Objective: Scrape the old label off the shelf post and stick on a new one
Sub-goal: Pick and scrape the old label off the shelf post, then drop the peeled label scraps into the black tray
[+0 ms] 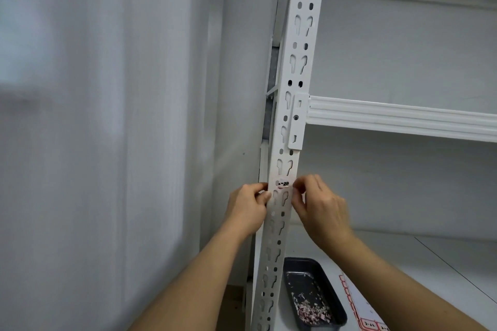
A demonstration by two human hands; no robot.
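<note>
flanking a torn, unreadable label (283,183) on the post (291,105), both hands.

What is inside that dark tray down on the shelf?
The dark tray holds a heap of small pinkish-white paper scrapings at its near end, with loose flecks farther up. Its near corner is cut off by the picture's edge, so anything there is hidden.

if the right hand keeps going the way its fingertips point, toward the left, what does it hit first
Most likely the old label on the shelf post. The right hand has its fingertips at the post's right edge, level with the label remnant. The left hand lies beyond, on the post's far side.
</note>
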